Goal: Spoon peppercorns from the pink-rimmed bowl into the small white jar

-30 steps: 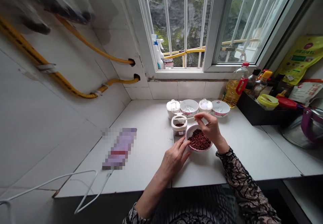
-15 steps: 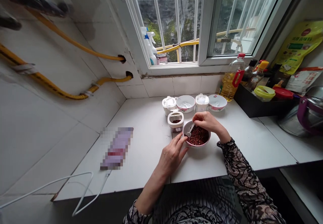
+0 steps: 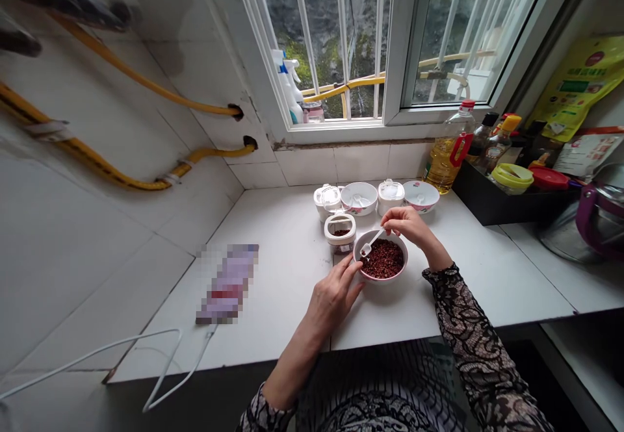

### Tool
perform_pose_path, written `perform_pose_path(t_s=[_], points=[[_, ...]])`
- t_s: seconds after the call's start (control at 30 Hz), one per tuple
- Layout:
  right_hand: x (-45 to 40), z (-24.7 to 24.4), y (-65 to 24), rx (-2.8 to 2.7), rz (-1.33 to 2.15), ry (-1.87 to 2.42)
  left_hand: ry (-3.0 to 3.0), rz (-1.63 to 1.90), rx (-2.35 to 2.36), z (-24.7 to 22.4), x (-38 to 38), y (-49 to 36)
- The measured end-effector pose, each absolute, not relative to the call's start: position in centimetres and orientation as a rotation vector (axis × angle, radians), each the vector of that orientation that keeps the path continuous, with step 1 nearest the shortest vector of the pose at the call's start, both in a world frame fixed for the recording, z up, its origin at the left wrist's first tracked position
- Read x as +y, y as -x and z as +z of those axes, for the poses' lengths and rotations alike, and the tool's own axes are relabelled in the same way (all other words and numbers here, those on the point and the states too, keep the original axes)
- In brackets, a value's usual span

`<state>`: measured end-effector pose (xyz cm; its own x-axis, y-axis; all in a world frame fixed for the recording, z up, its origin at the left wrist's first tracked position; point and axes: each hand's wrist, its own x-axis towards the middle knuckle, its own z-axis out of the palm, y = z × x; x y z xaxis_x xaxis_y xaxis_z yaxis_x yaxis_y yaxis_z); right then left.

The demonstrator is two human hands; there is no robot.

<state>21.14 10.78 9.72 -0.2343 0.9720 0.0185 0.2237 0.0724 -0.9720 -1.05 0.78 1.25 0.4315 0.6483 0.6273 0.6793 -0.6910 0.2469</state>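
Observation:
A bowl (image 3: 404, 264) with a pink rim stands on the white counter, filled with small dark red grains (image 3: 385, 260). My right hand (image 3: 405, 224) pinches the handle of a small white spoon (image 3: 373, 243), whose head is at the left inside of the bowl. Against the bowl's left side rests my left hand (image 3: 336, 289), its fingers apart and touching the rim. Just left of the bowl, an open jar (image 3: 340, 233) holds some dark red content.
Behind are two white jars (image 3: 327, 202) (image 3: 390, 197) and two bowls (image 3: 359, 199) (image 3: 420, 196). An oil bottle (image 3: 446, 152) and a black box (image 3: 492, 198) of condiments stand right, beside a kettle (image 3: 580, 224). A blurred, cabled device (image 3: 229, 286) lies left.
My right hand has moved slightly right and up, away from the grains, and more of the spoon shows. My left hand has stayed at the bowl.

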Motion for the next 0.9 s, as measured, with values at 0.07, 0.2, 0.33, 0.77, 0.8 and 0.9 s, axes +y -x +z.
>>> perform_pose_path(t_s=[0.07,0.2,0.33,0.77,0.8,0.9], points=[[10.9,9.7,-21.2,-1.57,1.24,1.217,2.624,-1.12,-1.221,1.3,0.8,1.0],[11.0,9.4,-21.4,-1.606,1.194,1.228,2.633,-1.119,-1.226,1.4,0.8,0.9],[10.6,9.0,-21.0,-1.765,1.108,1.23,2.623,-1.114,-1.231,1.5,0.7,0.8],[10.7,9.9,-21.2,-1.629,1.261,1.181,2.601,-1.107,-1.221,1.6,0.7,0.7],[10.7,10.0,-21.2,-1.606,1.268,1.174,2.602,-1.104,-1.22,1.6,0.7,0.7],[10.8,10.0,-21.1,-1.545,1.283,1.175,2.609,-1.102,-1.215,1.6,0.7,0.7]])
